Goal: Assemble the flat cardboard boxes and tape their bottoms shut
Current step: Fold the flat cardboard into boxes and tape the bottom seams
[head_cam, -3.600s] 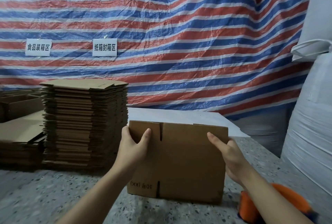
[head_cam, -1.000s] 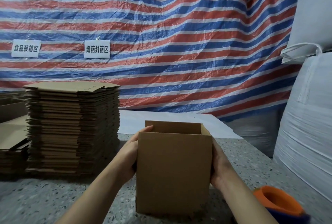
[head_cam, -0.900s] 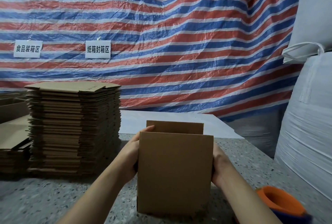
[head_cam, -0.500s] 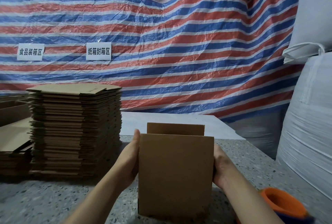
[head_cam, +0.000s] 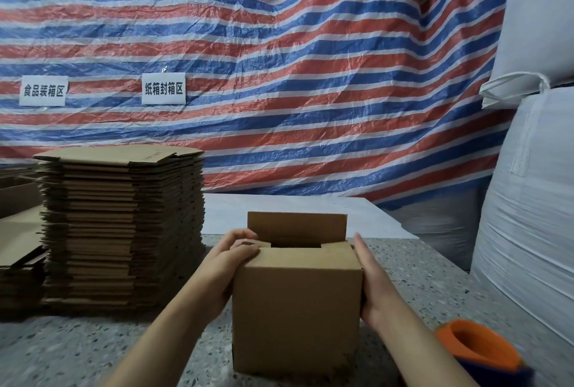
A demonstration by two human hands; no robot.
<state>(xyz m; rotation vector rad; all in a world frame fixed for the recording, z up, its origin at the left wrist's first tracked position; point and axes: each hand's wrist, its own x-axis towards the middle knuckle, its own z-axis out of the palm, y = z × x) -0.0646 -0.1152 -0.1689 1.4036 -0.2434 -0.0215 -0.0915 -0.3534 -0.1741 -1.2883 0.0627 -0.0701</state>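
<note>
Head view: a red, white and blue striped tarp point(head_cam: 310, 76) hangs behind a speckled stone table point(head_cam: 77, 352), with a stack of flat cartons point(head_cam: 121, 225) at the left. The cardboard box point(head_cam: 296, 309) stands erected at the near centre of the table, between both hands. The left hand point(head_cam: 231, 262) curls its fingers over the top left edge, pressing a side flap inward; the right hand point(head_cam: 369, 278) lies flat, fingers straight, against the right wall. The far flap stands upright. Fold both side flaps fully level first, then close the long flaps edge to edge, keeping the corners square. The orange tape dispenser point(head_cam: 475, 352) sits near the right forearm.
</note>
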